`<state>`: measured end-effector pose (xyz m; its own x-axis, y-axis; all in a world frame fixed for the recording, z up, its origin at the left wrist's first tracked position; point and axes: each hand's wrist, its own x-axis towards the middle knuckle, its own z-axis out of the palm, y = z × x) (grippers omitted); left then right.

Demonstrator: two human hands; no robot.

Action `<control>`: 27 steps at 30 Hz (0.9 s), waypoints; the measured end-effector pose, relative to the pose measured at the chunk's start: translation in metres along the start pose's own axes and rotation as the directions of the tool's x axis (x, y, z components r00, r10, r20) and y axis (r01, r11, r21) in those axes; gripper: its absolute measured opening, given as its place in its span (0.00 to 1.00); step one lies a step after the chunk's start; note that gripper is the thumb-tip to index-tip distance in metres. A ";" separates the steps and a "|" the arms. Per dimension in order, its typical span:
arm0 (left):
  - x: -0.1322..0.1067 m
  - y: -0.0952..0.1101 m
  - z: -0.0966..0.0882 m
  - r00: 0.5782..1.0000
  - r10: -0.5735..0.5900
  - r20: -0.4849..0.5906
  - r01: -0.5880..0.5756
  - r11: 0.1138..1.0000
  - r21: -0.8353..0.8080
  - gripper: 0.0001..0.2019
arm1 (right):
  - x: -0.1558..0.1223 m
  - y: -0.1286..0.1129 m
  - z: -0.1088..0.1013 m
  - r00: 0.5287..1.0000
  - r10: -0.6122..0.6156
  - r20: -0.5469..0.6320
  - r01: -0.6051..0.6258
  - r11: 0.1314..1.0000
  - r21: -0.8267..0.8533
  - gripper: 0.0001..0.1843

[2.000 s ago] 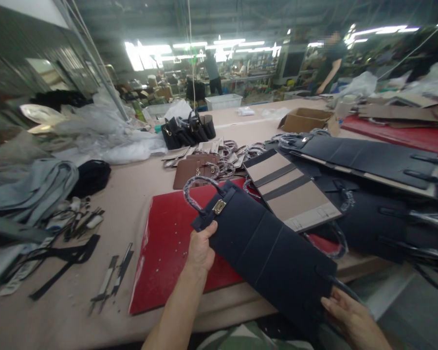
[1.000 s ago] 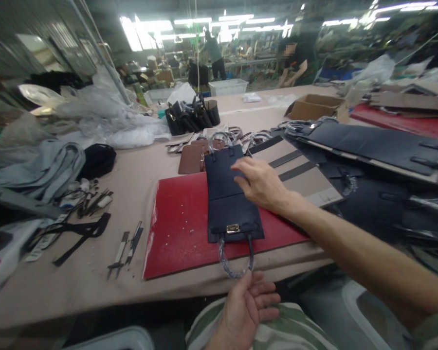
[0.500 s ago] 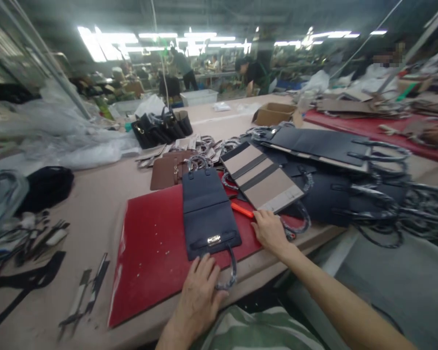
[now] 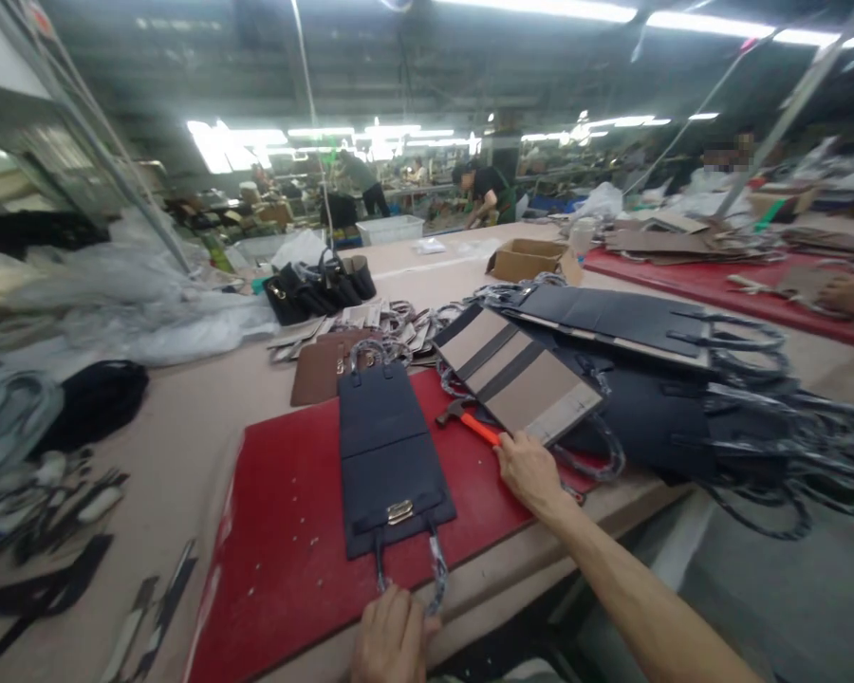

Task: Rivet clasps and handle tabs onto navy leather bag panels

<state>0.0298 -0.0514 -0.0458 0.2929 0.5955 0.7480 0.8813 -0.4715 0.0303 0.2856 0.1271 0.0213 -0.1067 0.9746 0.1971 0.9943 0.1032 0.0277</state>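
A flat navy handbag panel (image 4: pixel 388 446) lies on a red mat (image 4: pixel 277 512), a gold clasp (image 4: pixel 399 512) near its close end. Two plastic-wrapped handles come off that end. My left hand (image 4: pixel 391 637) is closed at the near handle (image 4: pixel 380 564), its fingertips partly hidden. My right hand (image 4: pixel 530 471) grips the orange handle of a claw hammer (image 4: pixel 475 424), whose dark head rests over the mat beside the panel. Just above the right hand lies a beige-backed panel with dark strips (image 4: pixel 519 370).
To the right, navy bag panels with wrapped handles (image 4: pixel 633 327) are piled up. Brown panels (image 4: pixel 320 368), black bags (image 4: pixel 317 289) and a cardboard box (image 4: pixel 530 259) sit farther back. Tools (image 4: pixel 160 607) and black cloth (image 4: pixel 96 403) lie left. Co-workers stand in the background.
My left hand has moved from the panel's near edge to its handle, now stretched toward me. The panel has turned slightly. The hammer head has come into clearer view. The camera has tilted up.
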 end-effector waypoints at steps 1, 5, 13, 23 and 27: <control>0.004 0.007 -0.005 0.999 -0.033 0.031 0.034 0.999 -0.020 0.09 | 0.002 0.001 0.000 1.000 0.008 0.005 -0.008 1.000 -0.002 0.15; 0.017 0.024 -0.016 0.979 -0.136 0.151 0.146 0.987 -0.060 0.10 | 0.007 -0.005 -0.002 1.000 -0.016 0.018 0.017 1.000 -0.011 0.18; 0.024 0.034 -0.019 0.944 -0.117 0.310 0.147 0.986 -0.076 0.10 | -0.066 -0.052 -0.004 0.968 -0.161 -0.190 0.237 0.830 0.505 0.13; 0.042 0.037 -0.024 0.942 -0.024 0.334 0.108 0.966 -0.235 0.12 | -0.099 -0.071 -0.008 0.999 -0.022 -0.038 0.042 0.750 0.660 0.15; 0.042 0.033 -0.035 0.922 0.003 0.387 0.180 0.881 -0.437 0.13 | -0.104 -0.069 -0.010 1.000 -0.007 -0.017 0.016 0.756 0.654 0.19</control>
<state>0.0585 -0.0649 0.0102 0.4163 0.7993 0.4334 0.6676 -0.5923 0.4510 0.2285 0.0162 0.0087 -0.1134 0.9703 0.2138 0.7543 0.2241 -0.6170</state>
